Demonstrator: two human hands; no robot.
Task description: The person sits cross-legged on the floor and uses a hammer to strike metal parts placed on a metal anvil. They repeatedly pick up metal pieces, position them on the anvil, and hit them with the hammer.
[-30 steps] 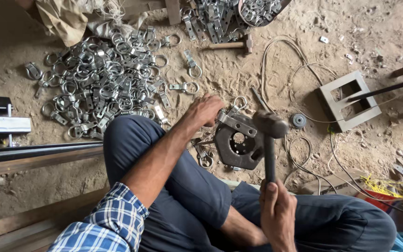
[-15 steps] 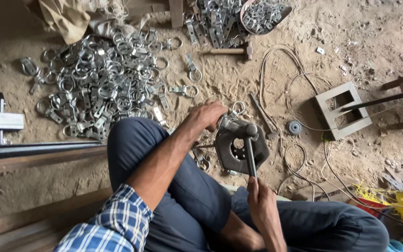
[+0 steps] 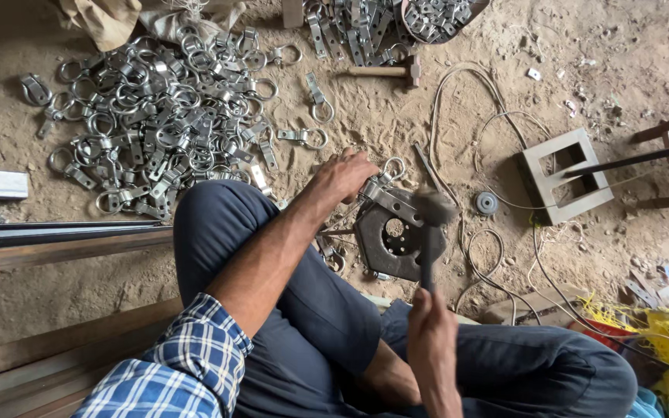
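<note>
My left hand point(image 3: 344, 176) presses a grey metal clamp piece point(image 3: 387, 197) with a ring end down on a dark hexagonal steel plate point(image 3: 394, 241) that lies on the sandy ground. In my right hand point(image 3: 430, 329) is a hammer point(image 3: 430, 232), gripped by its dark handle. The blurred hammer head hovers just above the right end of the clamp piece. My knees in dark trousers frame the plate from below.
A large heap of shiny ring clamps point(image 3: 156, 116) covers the ground at upper left. A second hammer point(image 3: 385, 72) lies near the top, beside more clamps point(image 3: 350, 27). A white hollow block point(image 3: 567, 176), loose cables point(image 3: 474, 139), a small round disc point(image 3: 487, 203) and steel bars point(image 3: 56, 240) surround me.
The hammer came down onto the clamp piece half a second ago and has since lifted slightly again. My left hand has stayed on the piece.
</note>
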